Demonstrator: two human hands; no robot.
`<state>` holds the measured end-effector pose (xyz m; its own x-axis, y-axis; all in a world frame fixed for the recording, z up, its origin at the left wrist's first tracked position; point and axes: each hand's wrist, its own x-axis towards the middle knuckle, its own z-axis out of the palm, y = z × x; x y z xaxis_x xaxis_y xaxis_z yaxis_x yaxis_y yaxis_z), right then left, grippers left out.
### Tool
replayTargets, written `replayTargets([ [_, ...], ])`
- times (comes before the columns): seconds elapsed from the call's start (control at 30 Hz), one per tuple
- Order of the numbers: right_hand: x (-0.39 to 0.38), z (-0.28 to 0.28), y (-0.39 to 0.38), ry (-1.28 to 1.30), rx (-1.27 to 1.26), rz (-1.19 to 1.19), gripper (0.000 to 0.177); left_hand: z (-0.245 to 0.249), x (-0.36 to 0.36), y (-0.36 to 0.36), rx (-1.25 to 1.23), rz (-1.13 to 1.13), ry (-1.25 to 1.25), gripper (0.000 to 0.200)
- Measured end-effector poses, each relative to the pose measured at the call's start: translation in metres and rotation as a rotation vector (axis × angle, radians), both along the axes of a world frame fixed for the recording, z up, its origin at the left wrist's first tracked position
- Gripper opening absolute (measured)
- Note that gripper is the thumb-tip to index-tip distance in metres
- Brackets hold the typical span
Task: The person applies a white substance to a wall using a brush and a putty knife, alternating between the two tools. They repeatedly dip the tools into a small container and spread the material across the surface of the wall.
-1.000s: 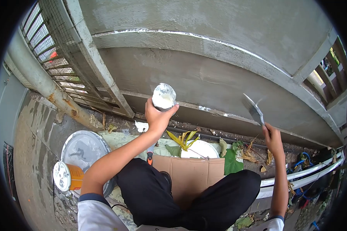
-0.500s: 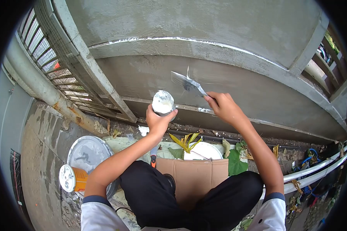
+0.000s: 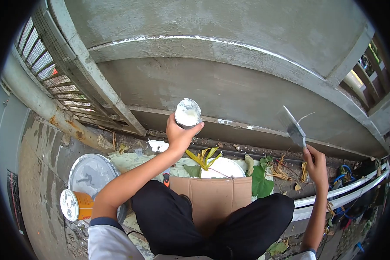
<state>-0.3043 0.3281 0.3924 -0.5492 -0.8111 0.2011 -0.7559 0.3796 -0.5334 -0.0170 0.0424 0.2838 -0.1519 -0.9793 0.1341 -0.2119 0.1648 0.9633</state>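
Over on the left, a rust-spotted pipe (image 3: 43,106) slanted down beside a slatted grille (image 3: 41,60)! Low in the middle lay creased cardboard (image 3: 212,195), a broad green leaf (image 3: 261,183) right at its edge, and off right, blue cord (image 3: 343,170) near curved white rails (image 3: 340,200)!

The right hand (image 3: 317,168) has swung the scraper (image 3: 295,130) back out to the right, well apart from the cup (image 3: 188,113), after bringing it near a moment ago. The left hand (image 3: 180,136) has shifted the cup slightly rightward along the wall (image 3: 242,93).
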Motion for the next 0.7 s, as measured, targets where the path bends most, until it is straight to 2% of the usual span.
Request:
replayTargets([
  [0.13,0.046,0.005,-0.075,-0.120,0.089,0.202,0.026,0.005,0.005,0.002,-0.005,0.012,-0.012,0.074],
  [0.2,0.066,-0.003,-0.117,-0.130,0.046,0.331,0.026,0.007,0.010,0.003,-0.023,0.035,-0.020,0.073],
  [0.3,0.080,-0.014,-0.160,-0.106,0.051,0.416,0.027,0.010,0.016,0.004,-0.003,0.051,-0.009,0.072],
  [0.37,0.079,-0.016,-0.167,-0.042,-0.037,0.470,0.027,0.009,0.017,0.002,-0.005,0.054,-0.002,0.071],
  [0.4,0.074,-0.012,-0.164,-0.039,-0.035,0.466,0.027,0.009,0.017,0.002,-0.004,0.050,0.002,0.071],
  [0.5,0.039,-0.001,-0.135,-0.003,-0.005,0.248,0.027,0.008,0.014,0.003,0.000,0.046,-0.019,0.071],
  [0.6,-0.010,-0.011,-0.067,0.117,-0.074,0.081,0.026,0.008,0.009,0.004,0.029,0.011,0.000,0.071],
  [0.7,-0.032,-0.005,0.005,0.103,-0.024,-0.077,0.027,0.007,0.004,0.004,0.038,0.007,-0.013,0.071],
])
